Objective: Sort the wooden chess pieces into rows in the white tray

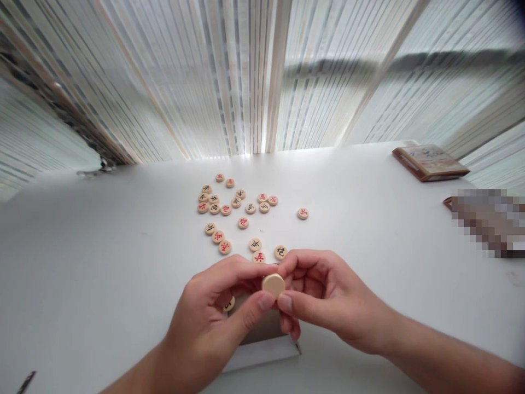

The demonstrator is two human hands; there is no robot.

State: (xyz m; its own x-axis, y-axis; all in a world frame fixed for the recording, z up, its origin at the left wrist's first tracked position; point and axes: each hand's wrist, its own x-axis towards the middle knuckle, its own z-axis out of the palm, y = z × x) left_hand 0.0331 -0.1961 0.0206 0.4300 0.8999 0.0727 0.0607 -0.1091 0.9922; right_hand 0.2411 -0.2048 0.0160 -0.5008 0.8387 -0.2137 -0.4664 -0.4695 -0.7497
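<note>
White table (123, 284); blank-faced disc (273, 287) clamped between left hand (221, 312) and right hand (336, 301), thumbs low; best kept level, lightly pinched over box (262, 353).

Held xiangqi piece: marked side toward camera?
No, the xiangqi piece between the left hand and right hand shows a blank face.

Striped sheer curtains (229, 76) behind a white table (123, 230)

The disc (273, 285) looks like smooth matt wood, the tabletop (123, 246) faintly glossy.
</note>
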